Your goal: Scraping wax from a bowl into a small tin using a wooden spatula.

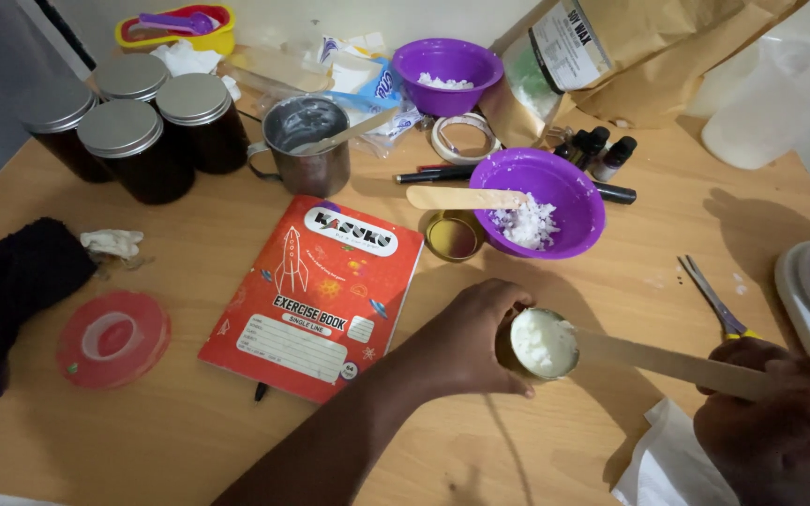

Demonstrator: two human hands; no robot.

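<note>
while hands (475, 337) (780, 412) work tin (544, 343), table edge (67, 483) lies near.

small tin (544, 343) shiny metal, white waxy fill; stick (667, 364) matt wood; table (189, 431) smooth wood.

Light wooden table (189, 422) with a smooth, slightly worn top filling most of the view, pale plain wall (367, 17) along the far edge, dim grey area beyond the left corner, soft indoor light casting faint shadows across the wood
</note>
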